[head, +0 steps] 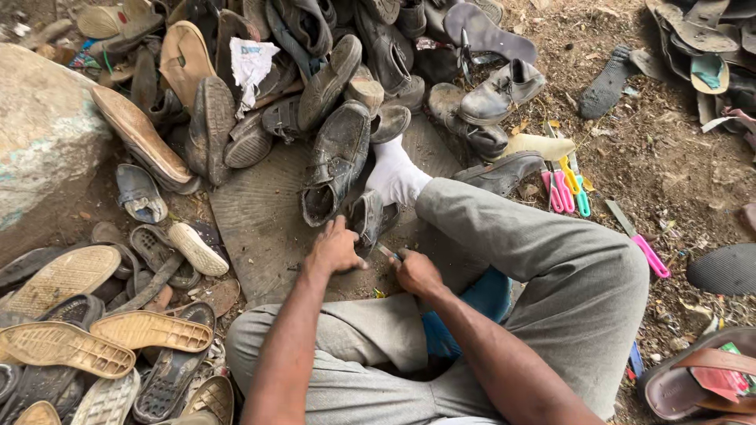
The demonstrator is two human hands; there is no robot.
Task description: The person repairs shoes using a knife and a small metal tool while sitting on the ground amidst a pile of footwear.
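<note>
Everything here looks matt and dusty. The worn shoe (367, 221) under the left hand (334, 252) looks like scuffed grey leather, dull, no shine. The blade (387, 252) in the right hand (418, 275) looks like metal, a bit bright. The mat (260, 228) underneath is ribbed dark rubber, gritty. The white sock (396, 175) is soft knit cloth, the grey trousers (551, 267) plain woven fabric. The loose soles (67, 346) near left are tan rubber with rough tread. The pink and yellow handles (565, 189) at right are smooth glossy plastic. The ground (654, 149) is crumbly dirt.
</note>
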